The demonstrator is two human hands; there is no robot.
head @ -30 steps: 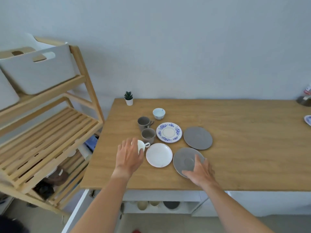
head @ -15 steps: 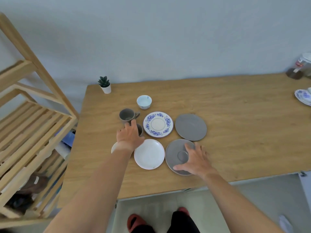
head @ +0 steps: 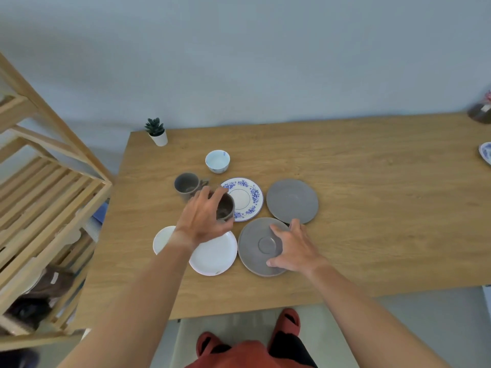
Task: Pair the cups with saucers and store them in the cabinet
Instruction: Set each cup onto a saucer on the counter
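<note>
Head view: at frame centre the left hand (head: 204, 219) had its fingers (head: 218, 193) curled round a grey cup (head: 225, 207), tilted above the worktop (head: 372, 208) beside the blue-patterned saucer (head: 245, 199); the right hand (head: 293, 248) lay with spread fingers on the near grey saucer (head: 255, 248)

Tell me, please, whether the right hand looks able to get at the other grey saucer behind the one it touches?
Probably yes: the right hand rests on the near grey saucer, and the far grey saucer lies bare just beyond its fingertips, with nothing between.
</note>
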